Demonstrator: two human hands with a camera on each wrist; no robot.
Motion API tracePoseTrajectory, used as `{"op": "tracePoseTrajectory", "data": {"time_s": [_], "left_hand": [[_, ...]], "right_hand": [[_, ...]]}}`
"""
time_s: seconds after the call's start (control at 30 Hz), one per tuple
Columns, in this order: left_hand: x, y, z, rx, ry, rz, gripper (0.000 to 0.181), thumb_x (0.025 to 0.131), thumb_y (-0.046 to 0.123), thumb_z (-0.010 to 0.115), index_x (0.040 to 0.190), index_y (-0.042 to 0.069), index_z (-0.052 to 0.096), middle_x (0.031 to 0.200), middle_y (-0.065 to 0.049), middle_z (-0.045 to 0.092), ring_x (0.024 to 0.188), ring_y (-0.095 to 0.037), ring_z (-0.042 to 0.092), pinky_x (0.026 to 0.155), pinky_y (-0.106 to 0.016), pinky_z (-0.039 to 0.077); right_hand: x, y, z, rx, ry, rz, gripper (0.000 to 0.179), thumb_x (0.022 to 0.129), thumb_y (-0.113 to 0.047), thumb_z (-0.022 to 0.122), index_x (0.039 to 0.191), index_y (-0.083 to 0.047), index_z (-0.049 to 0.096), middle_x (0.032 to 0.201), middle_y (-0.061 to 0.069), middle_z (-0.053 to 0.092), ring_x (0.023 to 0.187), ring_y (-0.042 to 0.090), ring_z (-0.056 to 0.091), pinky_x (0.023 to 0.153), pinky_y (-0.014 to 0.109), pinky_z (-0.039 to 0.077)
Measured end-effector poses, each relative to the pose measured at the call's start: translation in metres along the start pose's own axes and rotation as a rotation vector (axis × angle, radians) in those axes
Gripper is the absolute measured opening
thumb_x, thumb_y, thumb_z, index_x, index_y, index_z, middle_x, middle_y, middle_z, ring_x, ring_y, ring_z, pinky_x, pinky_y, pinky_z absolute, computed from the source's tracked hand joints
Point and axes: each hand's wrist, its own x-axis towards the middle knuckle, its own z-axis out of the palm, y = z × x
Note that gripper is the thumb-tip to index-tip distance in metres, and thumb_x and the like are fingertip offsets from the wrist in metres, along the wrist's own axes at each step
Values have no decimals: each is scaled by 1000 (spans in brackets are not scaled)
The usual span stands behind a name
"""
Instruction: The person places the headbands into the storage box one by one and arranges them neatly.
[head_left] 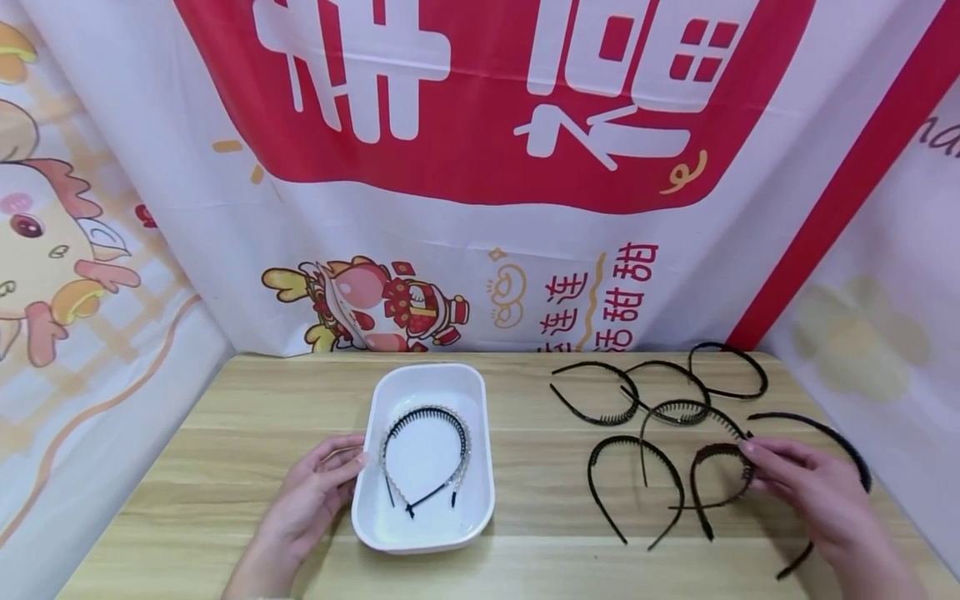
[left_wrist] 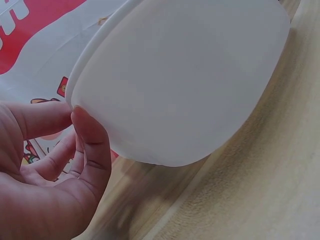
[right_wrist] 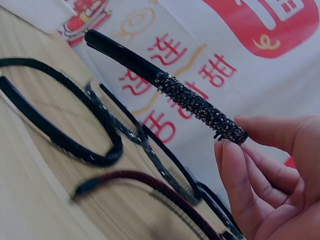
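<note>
My left hand (head_left: 318, 492) pinches the left rim of a white plastic basin (head_left: 487, 492) between thumb and fingers. The left wrist view shows that grip against the basin's outer wall (left_wrist: 185, 80). Inside the basin lie a black toothed headband (head_left: 429, 411) and a thin beaded headband (head_left: 469, 450), overlapping. On the right, my right hand (head_left: 813, 492) pinches a black headband (right_wrist: 197, 105) covered in dark sparkling beads, above the other headbands. Below it in the right wrist view is a dark red headband (right_wrist: 142, 176).
Several black headbands lie on the right of the wooden table (head_left: 525, 517), including one at the back (head_left: 763, 379), one in front (head_left: 637, 442) and a wide one (head_left: 832, 433) near the right wall. Printed cloth (head_left: 480, 233) hangs behind the table and along its sides.
</note>
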Motion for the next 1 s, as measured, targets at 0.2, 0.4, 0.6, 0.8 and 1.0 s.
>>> {"op": "tracePoseTrajectory", "data": {"time_s": [0.2,0.4,0.6,0.8,1.0], "left_hand": [[1,0,1,-2,-1,16,27,103,4,67,128,12,66,110,5,78,103,-10,72,92,-26,61],[1,0,-1,6,-12,17,25,103,3,65,126,14,66,109,6,77,102,-10,71,92,-26,61],[1,-1,0,0,-10,17,24,103,3,65,124,15,67,107,5,76,102,-10,72,91,-26,61],[0,-1,1,1,-15,24,23,103,3,65,122,17,68,106,6,76,102,-9,71,92,-25,61],[1,-1,0,-5,-22,35,23,104,3,65,119,19,70,106,7,76,101,-8,71,90,-25,61]], "right_hand": [[5,-3,19,3,-10,0,25,103,-2,70,102,-23,82,99,-12,80,86,5,74,78,21,64],[8,-3,34,2,-11,11,22,102,-3,72,101,-23,82,98,-11,80,87,5,75,78,22,65],[9,-1,45,-23,-25,43,18,101,-6,74,104,-22,81,100,-11,78,88,6,73,80,22,64],[9,-3,54,-38,-26,90,16,101,-8,75,106,-23,80,102,-11,77,89,6,72,82,22,64],[11,-5,65,-56,-41,108,14,103,-12,73,106,-24,79,101,-12,75,91,5,71,83,22,64]]}}
